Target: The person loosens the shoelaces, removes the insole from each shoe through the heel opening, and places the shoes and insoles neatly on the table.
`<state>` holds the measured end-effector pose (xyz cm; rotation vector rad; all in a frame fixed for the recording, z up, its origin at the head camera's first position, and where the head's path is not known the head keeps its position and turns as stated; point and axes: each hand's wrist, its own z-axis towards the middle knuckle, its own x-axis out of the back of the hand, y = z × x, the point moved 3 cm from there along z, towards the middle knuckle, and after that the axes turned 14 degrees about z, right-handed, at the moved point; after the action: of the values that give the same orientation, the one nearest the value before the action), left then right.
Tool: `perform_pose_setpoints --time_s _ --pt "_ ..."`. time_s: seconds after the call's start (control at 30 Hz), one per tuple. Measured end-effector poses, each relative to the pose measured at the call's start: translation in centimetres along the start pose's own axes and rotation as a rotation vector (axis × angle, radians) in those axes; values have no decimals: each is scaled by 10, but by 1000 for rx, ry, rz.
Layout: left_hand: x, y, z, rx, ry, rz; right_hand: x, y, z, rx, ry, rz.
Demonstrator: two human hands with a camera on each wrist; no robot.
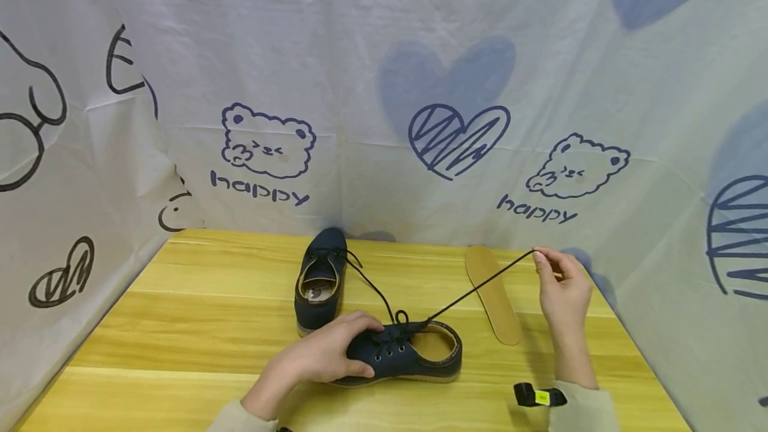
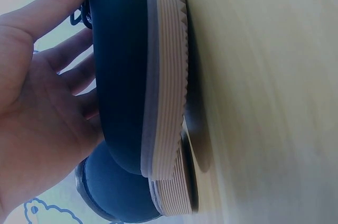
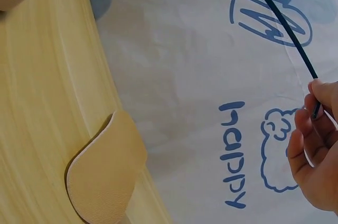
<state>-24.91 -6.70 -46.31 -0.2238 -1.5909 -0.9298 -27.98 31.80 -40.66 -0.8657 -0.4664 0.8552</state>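
Note:
A dark blue shoe lies sideways on the table, toe to the left and heel to the right. My left hand grips its front, thumb on the near side and fingers over the top; the left wrist view shows the shoe's ribbed tan sole. Raised off to the right, my right hand pinches a black shoelace near its tip. From there the lace runs taut down to the shoe's opening. A small loop of lace stands up over the eyelets, with another loose length curving away behind.
A second dark blue shoe stands behind my left hand, toe toward the back. A tan insole lies flat between the gripped shoe and my right hand. Printed white cloth hangs along the back and sides of the wooden table.

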Motion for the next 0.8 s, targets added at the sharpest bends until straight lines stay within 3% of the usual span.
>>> perform_pose_setpoints --time_s 0.13,0.37,0.8 --pt "0 0 0 3 -5 -1 -6 1 -4 -36 -75 -37" --pt "0 1 0 0 -1 0 -28 7 -15 -84 -283 -63" --pt "0 1 0 -1 6 10 -73 25 -46 -77 -559 -75"
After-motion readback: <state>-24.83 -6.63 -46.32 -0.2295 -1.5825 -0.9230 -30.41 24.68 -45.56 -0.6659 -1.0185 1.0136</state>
